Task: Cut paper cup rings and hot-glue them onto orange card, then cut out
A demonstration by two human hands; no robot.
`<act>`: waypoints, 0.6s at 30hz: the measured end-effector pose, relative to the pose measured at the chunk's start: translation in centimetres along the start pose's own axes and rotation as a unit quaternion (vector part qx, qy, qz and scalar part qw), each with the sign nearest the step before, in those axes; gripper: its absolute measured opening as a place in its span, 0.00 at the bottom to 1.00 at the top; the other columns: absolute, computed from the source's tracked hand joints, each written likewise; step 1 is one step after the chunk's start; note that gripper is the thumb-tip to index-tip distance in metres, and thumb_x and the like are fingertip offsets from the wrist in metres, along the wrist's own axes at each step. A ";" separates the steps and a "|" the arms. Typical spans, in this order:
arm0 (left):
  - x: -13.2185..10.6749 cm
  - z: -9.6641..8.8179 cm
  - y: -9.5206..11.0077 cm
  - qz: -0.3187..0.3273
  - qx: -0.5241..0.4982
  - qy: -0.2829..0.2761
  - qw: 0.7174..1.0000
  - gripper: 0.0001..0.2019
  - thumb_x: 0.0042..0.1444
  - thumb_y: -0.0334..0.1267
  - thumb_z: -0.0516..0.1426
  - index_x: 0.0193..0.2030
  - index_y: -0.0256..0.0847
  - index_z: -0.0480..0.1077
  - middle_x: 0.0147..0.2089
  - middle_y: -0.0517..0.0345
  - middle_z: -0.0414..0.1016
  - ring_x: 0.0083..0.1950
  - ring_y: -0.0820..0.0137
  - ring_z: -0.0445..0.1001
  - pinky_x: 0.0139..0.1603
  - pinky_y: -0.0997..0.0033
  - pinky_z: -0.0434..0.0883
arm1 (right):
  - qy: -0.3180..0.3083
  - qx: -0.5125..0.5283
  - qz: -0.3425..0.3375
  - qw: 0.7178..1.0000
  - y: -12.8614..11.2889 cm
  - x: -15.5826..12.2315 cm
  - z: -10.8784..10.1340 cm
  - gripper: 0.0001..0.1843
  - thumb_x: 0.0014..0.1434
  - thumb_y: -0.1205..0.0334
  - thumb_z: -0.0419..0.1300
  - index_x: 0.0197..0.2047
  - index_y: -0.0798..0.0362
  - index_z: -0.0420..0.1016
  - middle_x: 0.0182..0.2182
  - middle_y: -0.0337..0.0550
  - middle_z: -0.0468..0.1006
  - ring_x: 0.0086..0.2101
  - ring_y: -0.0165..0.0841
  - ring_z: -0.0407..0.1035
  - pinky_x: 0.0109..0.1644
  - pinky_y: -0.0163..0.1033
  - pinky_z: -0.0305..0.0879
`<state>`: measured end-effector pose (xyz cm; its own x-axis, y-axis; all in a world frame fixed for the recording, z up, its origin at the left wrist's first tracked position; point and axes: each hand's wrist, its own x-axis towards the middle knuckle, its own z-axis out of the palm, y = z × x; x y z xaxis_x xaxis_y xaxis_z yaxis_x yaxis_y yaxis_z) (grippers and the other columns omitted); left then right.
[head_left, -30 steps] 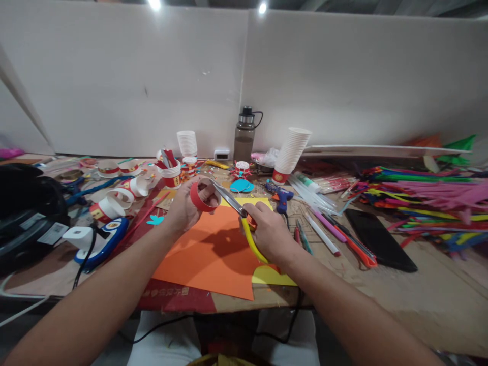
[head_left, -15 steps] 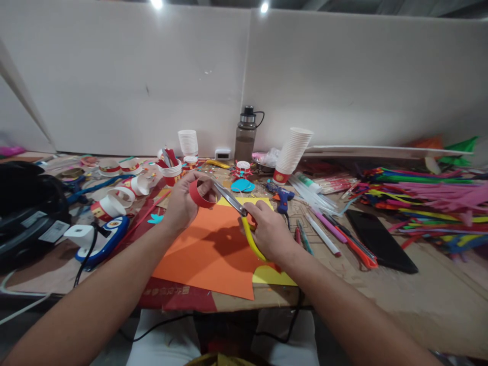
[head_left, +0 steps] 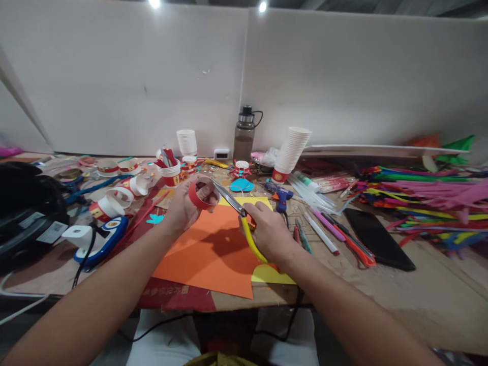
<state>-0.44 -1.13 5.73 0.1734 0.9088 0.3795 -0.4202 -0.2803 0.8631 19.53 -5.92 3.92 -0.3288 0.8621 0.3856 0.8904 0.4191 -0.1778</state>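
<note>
Between the fingers of my left hand (head_left: 186,206) is the bottom part of a cut paper cup (head_left: 199,198), a short red ring with a pale inside. My right hand (head_left: 269,231) grips scissors with yellow handles (head_left: 247,239). Their metal blades point up and left, with the tips by the ring's far edge; whether they touch it I cannot tell. Below both hands lies a sheet of orange paper (head_left: 213,254), over yellow paper (head_left: 272,274). Teal paper ovals (head_left: 241,185) and a small red-and-white cup piece with red legs (head_left: 241,169) sit beyond the blades.
Stacked paper cups (head_left: 292,155), a water bottle (head_left: 244,137) and a cup of red strips (head_left: 170,173) stand at the back. To the right are a blue glue gun (head_left: 282,199), pens, a cutter (head_left: 358,249), a black phone (head_left: 377,239) and colourful pipe cleaners (head_left: 438,198). Cut cup rings (head_left: 107,207) lie left.
The red ring in my left hand has turned slightly. The scissors stay close to it, and the whole view has shifted a little.
</note>
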 end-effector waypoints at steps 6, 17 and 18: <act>0.1 -0.1 0.6 0.016 0.040 0.031 0.999 0.13 0.51 0.42 0.66 0.33 0.37 0.69 0.25 0.61 0.71 0.23 0.76 0.70 0.17 0.80 0.64 | -0.007 0.023 0.011 1.000 0.0 0.1 -0.1 0.11 0.61 0.61 0.53 0.45 0.52 0.73 0.33 0.44 0.72 0.29 0.34 0.63 0.30 0.38 0.48; -0.1 -0.4 -0.4 -0.005 0.016 0.024 1.000 0.15 0.47 0.42 0.68 0.35 0.38 0.70 0.24 0.63 0.70 0.23 0.76 0.68 0.18 0.79 0.66 | -0.008 -0.017 0.011 1.000 0.0 0.1 -0.1 0.14 0.65 0.56 0.50 0.49 0.50 0.71 0.39 0.46 0.71 0.28 0.33 0.64 0.28 0.38 0.47; -0.1 -0.4 -0.4 -0.011 0.016 0.020 1.000 0.14 0.47 0.41 0.68 0.35 0.38 0.70 0.25 0.63 0.70 0.23 0.76 0.69 0.18 0.79 0.66 | -0.011 -0.018 0.011 1.000 0.0 0.1 -0.1 0.14 0.64 0.57 0.50 0.49 0.50 0.71 0.38 0.46 0.72 0.28 0.33 0.64 0.28 0.38 0.47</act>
<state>-0.63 -0.99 5.17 0.1460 0.9261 0.3478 -0.3878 -0.2699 0.8814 19.57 -5.88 4.07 -0.3145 0.8774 0.3623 0.9084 0.3890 -0.1534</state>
